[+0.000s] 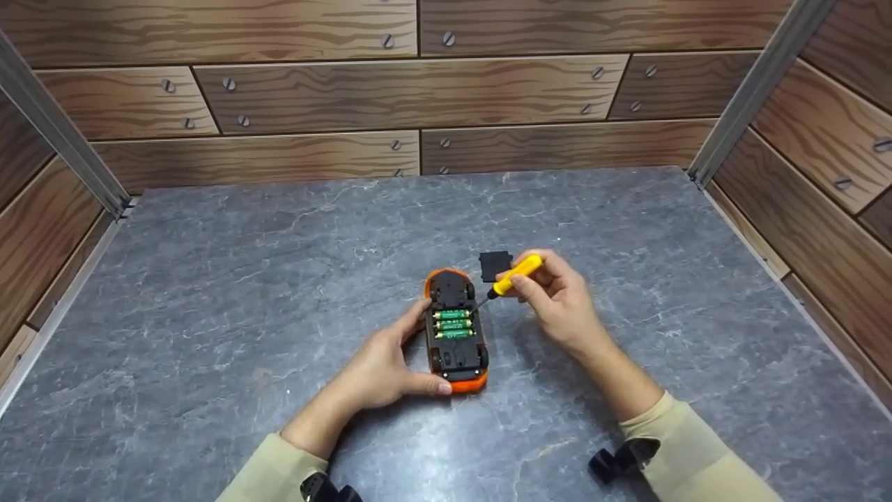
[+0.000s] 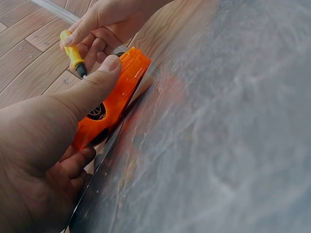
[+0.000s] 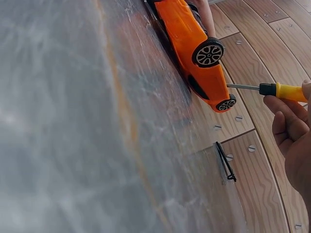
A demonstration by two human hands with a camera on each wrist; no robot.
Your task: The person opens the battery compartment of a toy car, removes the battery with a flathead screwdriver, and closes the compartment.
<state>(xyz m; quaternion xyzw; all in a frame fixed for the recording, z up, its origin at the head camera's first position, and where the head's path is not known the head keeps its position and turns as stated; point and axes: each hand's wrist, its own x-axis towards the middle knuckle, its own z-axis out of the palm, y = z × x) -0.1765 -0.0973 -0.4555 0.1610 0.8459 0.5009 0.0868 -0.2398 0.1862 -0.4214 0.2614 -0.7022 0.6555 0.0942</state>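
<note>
An orange toy car [image 1: 460,357] lies wheels-up on the table, its black underside showing. Three green batteries [image 1: 454,325] sit side by side in its open compartment. My left hand [image 1: 380,366] grips the car from the left, thumb on the near end and fingers along the far left side. A screwdriver [image 1: 517,276] with a yellow handle is pinched in my right hand [image 1: 566,307]. Its metal shaft slants down to the right end of the farthest battery. From the right wrist view, the screwdriver shaft [image 3: 244,87] reaches behind the car's upper edge, which hides the tip.
Just beyond the car lies a black battery cover [image 1: 495,266], partly overlapped by the right fingers. The grey marbled table [image 1: 279,279] is bounded by wood-patterned walls [image 1: 411,97] at the back and sides. A black strap-like piece [image 3: 225,162] shows in the right wrist view.
</note>
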